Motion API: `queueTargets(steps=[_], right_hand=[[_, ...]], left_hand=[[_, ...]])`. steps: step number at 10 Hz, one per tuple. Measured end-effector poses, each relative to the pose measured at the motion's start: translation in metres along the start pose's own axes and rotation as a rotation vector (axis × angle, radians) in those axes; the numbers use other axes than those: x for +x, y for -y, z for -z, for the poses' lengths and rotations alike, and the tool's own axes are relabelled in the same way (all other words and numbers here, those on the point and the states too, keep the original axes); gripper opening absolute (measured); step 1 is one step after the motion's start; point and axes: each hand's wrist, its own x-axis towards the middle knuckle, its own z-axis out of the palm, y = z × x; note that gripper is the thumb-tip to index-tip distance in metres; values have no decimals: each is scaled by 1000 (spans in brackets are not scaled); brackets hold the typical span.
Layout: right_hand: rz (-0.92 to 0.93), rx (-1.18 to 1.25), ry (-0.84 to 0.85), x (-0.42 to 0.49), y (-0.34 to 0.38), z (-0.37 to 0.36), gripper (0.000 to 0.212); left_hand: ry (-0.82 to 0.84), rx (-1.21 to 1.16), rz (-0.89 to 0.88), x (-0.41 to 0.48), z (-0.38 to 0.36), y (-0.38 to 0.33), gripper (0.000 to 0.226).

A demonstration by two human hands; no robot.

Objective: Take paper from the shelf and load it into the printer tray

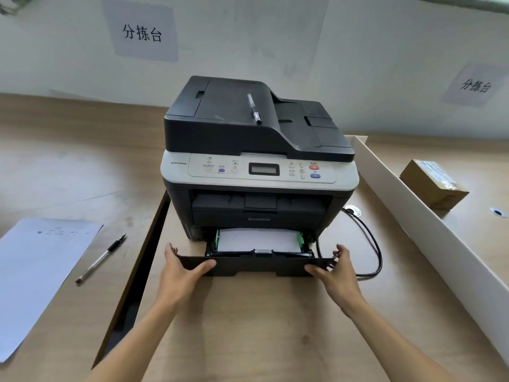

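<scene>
At the near foot of the printer, the tray is being held partly drawn out, its front panel gripped at both ends. The left hand is being kept on the left end, thumb pressed across the front face and fingers wrapped behind the edge; the right hand is clamped likewise on the right end. Paper is lying flat in the tray between the green guides, the far part hidden under the printer body.

Trouble is being risked if the tray is pushed unevenly: with one end driven ahead of the other, it could be skewed and jammed in its slot. Sheets standing above the guides could be caught and creased at the opening. The cable, looping just beside the right hand, could be snagged. The pen resting on the printer's sloped lid could be shaken loose by a hard shove.
</scene>
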Motion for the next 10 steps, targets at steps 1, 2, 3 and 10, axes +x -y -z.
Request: queueTargets(steps=[1,2,3,10], right_hand=[[2,-21,-15,24,13,-6,110],[-19,8,-15,43,20,-9,114],[-40,40,-10,54,19,-12,110],[-331,229,-15,27,87,-42,100]], left_hand=[[12,-17,55,25,-5,-11,111],[21,-31,96,44,-6,-17,103],[23,-27,87,57,-9,-15,96],[185,-79,155,35,-8,-67,87]])
